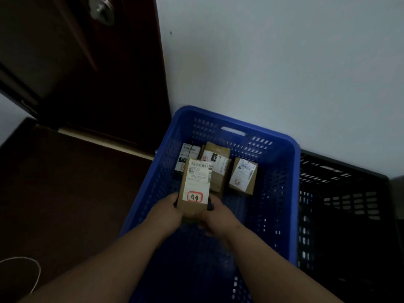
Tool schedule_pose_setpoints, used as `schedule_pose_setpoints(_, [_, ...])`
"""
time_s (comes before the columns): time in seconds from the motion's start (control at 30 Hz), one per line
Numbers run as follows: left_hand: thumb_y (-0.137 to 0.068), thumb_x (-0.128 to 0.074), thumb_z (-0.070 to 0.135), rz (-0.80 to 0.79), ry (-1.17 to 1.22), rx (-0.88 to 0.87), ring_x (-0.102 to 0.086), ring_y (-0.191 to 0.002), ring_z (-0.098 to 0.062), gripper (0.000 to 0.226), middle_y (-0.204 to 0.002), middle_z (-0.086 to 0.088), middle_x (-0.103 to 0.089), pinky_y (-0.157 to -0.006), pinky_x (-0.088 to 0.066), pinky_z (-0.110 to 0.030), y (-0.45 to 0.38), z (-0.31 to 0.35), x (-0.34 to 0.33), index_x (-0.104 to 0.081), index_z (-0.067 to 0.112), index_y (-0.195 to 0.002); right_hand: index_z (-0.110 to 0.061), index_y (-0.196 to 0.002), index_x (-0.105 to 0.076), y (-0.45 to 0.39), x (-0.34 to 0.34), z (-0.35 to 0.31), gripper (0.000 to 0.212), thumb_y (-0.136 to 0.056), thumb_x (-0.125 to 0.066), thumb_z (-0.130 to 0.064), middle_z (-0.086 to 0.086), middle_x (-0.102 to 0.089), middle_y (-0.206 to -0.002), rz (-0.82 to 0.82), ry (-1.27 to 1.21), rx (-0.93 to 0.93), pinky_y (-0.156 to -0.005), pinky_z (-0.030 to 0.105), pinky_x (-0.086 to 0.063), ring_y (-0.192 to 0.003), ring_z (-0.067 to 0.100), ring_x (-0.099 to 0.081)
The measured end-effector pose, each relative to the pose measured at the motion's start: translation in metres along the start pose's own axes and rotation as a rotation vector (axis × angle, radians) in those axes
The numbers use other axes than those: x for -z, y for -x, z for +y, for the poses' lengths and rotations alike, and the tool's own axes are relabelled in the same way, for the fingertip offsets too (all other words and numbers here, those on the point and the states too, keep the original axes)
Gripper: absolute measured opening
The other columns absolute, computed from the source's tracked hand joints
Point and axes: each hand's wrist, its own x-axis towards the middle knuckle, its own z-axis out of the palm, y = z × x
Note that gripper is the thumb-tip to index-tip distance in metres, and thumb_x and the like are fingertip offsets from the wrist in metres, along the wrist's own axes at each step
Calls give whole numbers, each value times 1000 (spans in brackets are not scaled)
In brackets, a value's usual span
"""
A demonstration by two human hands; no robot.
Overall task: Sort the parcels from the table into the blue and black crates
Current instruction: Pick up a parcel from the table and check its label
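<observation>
Dark brown floor [65, 193] carries everything here. Blue crate [293, 193] sits on it against the white wall [284, 62], perforated sides, handle slot in the far wall. Black crate [341, 193] sits on the floor just beside it, on its right, sides touching or nearly so. A thin white cord [32, 265] loops on the floor at lower left, well apart from both crates.

You had dim, soft light; the wall [284, 62] stayed brightest, the floor [65, 193] near black, edges bowed.
</observation>
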Motion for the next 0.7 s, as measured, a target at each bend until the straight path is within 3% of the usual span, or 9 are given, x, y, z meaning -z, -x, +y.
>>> schedule_pose_setpoints(0.07, [-101,-49,17,7,19,-26,-54,-98,-8,44,-112,13,-51,-79,-45,-20,-21,4,2,-44,35,-140,-40,-141,-40,-22,-1,-9,58,-92,-62,-18,-4,-69,-108,35,-34,16,-63,25,-51,-83,16,-64])
schedule_pose_setpoints(0.13, [-101,-48,16,27,39,-60,-47,-99,-3,45,-119,12,-53,-76,-39,-16,-44,10,2,-44,35,-142,-39,-139,-42,-45,2,-19,55,-93,-62,-16,-3,-68,-112,60,-67,35,-62,24,-51,-88,17,-65])
schedule_pose_setpoints(0.23, [-103,-43,15,66,60,-76,-47,-110,-9,46,-139,2,-52,-92,-38,-22,-79,16,3,-40,32,-146,-36,-134,-45,-86,7,-36,52,-92,-59,-8,-1,-67,-117,69,-81,79,-62,23,-53,-94,18,-64])
schedule_pose_setpoints(0.33, [-100,-39,9,76,61,-81,-44,-123,-13,55,-144,3,-45,-106,-34,-27,-118,17,1,-33,32,-149,-33,-141,-38,-122,10,-48,61,-91,-61,-7,3,-62,-124,72,-134,111,-78,33,-59,-104,22,-62])
schedule_pose_setpoints(0.43, [-91,-43,8,74,30,-81,-37,-135,-17,70,-155,3,-31,-117,-28,-36,-156,8,-6,-21,33,-154,-33,-143,-35,-141,13,-57,64,-90,-63,-8,6,-60,-122,47,-126,141,-67,31,-53,-101,22,-58])
schedule_pose_setpoints(0.5, [-91,-44,4,84,10,-53,-32,-139,-19,73,-160,0,-21,-119,-25,-37,-169,2,-14,-16,26,-156,-33,-144,-37,-153,11,-56,65,-88,-63,-11,4,-60,-122,5,-108,130,-73,32,-55,-103,22,-58])
schedule_pose_setpoints(0.6, [-96,-43,-2,113,-17,-60,-17,-146,-17,73,-163,3,-1,-118,-11,-23,-164,2,-24,-8,18,-157,-34,-146,-41,-162,3,-53,80,-71,-64,-17,3,-61,-124,-60,-125,85,-95,46,-54,-110,27,-59])
schedule_pose_setpoints(0.7, [-99,-42,2,126,-58,-99,-12,-140,-2,71,-162,6,5,-105,-7,-9,-166,-1,-26,-6,19,-157,-33,-133,-54,-166,4,-58,58,-78,-66,-19,2,-64,-122,-77,-122,98,-100,49,-50,-112,27,-59])
